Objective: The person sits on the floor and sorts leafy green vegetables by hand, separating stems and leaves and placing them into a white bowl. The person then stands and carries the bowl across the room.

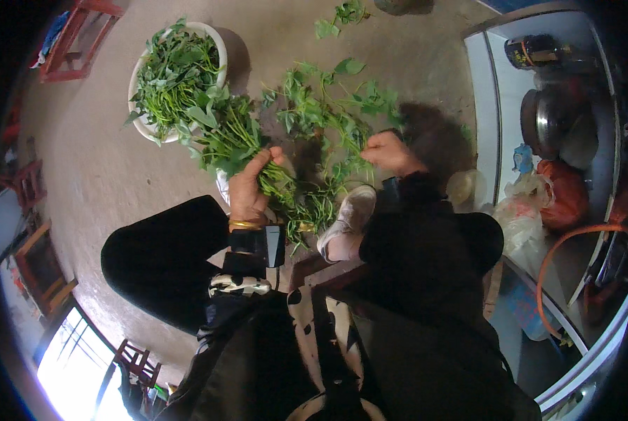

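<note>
My left hand [251, 189] is closed around a thick bunch of leafy green stems [240, 131], its leaves pointing up and left towards a round white basin. My right hand [390, 152], fingers pinched, is at the right edge of loose leafy vines [340, 121] spread on the floor; whether it grips a stem is not clear. The white basin [223, 52] is heaped with similar greens [174, 79]. Short cut or broken stems [311, 213] lie on the floor between my shoes, below the hands.
A white shoe [353, 210] stands near the stem pile. On the right, an open cabinet [480, 105] holds a dark bottle [532, 51], metal pots [548, 123] and plastic bags [522, 216]; an orange hose [543, 263] curves by it. A red wooden stool [56, 58] stands at upper left.
</note>
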Motion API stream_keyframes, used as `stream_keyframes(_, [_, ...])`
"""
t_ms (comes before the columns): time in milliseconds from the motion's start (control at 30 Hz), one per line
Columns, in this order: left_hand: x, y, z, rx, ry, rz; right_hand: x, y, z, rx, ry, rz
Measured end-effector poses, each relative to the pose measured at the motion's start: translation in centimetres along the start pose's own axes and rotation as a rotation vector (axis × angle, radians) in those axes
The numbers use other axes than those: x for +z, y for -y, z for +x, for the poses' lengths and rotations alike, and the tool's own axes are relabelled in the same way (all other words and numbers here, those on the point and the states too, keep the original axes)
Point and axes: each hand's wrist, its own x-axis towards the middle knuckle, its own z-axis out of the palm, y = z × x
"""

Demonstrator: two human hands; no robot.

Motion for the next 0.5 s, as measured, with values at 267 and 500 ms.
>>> stream_keyframes(267, [1.0, -0.4, -1.9, -0.072, 0.097, -0.05, -1.9, 12.6, -6.6, -0.105, 0.203, 0.407])
stream_keyframes(500, [3.1, -2.0, -5.9, 0.31, 0.341, 0.201, -0.6, 15.8, -9.9, -0.123, 0.34, 0.521])
